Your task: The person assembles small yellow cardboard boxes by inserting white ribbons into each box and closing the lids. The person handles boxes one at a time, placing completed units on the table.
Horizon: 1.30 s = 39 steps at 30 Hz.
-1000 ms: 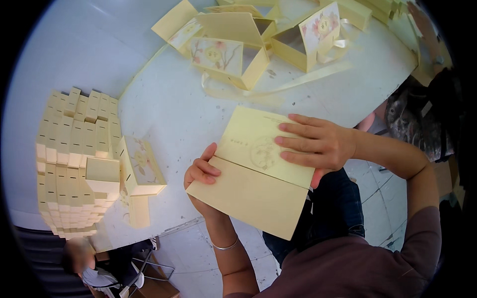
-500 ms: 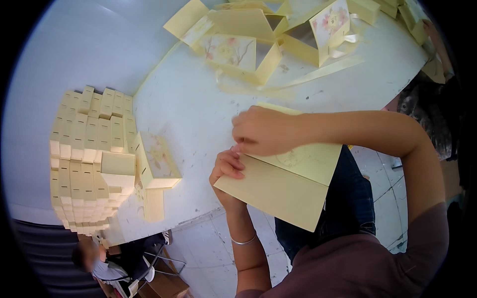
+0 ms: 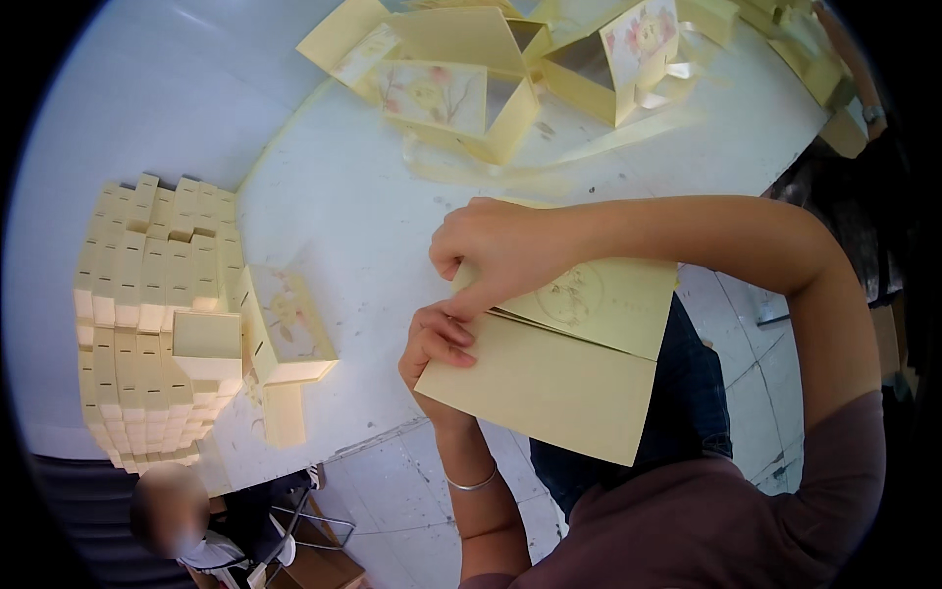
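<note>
A pale yellow cardboard gift box [image 3: 542, 388] is held tilted at the table's near edge, above my lap. Its two panels meet along a narrow dark gap, and the far panel bears a faint round print. My left hand [image 3: 438, 355] grips the left end of the near panel, fingers bent over its top. Across the far panel reaches my right hand [image 3: 502, 247], its fingers curled over the left end of the box, close to the left fingertips. What lies under the right palm is hidden.
Small yellow boxes [image 3: 137, 294] stand in a tall stack at the left, beside a flower-printed box [image 3: 289, 319]. Several opened boxes with ribbons [image 3: 432, 98] lie at the table's far side. Another person [image 3: 177, 515] sits lower left; someone's arm [image 3: 856, 74] shows at upper right.
My right hand has tipped over, with a finger now down by the gap, which looks wider. The surroundings have shifted slightly left in view.
</note>
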### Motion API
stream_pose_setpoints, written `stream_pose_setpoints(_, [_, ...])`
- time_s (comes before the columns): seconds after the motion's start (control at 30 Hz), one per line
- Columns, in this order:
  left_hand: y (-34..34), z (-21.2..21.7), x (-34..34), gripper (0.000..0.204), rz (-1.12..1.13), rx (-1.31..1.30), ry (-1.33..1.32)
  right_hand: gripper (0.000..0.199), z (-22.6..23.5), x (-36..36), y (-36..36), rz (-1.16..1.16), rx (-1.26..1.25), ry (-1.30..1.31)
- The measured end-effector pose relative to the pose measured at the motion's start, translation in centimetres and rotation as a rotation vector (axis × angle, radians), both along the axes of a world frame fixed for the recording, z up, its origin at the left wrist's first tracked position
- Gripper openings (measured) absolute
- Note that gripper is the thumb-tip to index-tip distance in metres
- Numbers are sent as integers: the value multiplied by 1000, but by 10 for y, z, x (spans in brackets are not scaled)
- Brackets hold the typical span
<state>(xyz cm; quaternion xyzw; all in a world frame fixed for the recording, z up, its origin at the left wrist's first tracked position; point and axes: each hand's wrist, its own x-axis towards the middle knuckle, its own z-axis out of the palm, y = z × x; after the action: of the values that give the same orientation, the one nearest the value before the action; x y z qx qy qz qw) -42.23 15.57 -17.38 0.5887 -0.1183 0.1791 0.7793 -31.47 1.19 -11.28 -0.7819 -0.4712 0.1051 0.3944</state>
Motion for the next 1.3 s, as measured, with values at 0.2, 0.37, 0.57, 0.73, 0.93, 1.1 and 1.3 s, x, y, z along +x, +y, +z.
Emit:
stream_pose_setpoints(0.2, [16, -19, 19, 24, -160, -130, -92, 39, -4, 8, 23, -97, -281, -168])
stream_pose_setpoints(0.37, [43, -18, 43, 25, -347, -216, -87, 38, 1, -1, 28, -240, -251, -166])
stream_pose_setpoints(0.57, [42, -11, 63, 23, -491, -307, -133, 45, -2, 6, 19, -312, -62, 204])
stream_pose_setpoints(0.73, [46, 22, 35, 27, -122, -157, 376, 49, -12, 24, 25, -436, -190, -287])
stream_pose_setpoints(0.93, [-1, 10, -53, 55, 242, 112, 331, 48, -11, 39, 39, -556, -251, -238])
stream_pose_setpoints(1.1, [-18, -8, -40, 37, 467, 191, 261, 40, 8, 36, 25, -343, -286, -55])
stream_pose_setpoints(1.3, [0, 10, -27, 33, 373, 269, 230, 25, 35, 68, -9, -49, -510, 706])
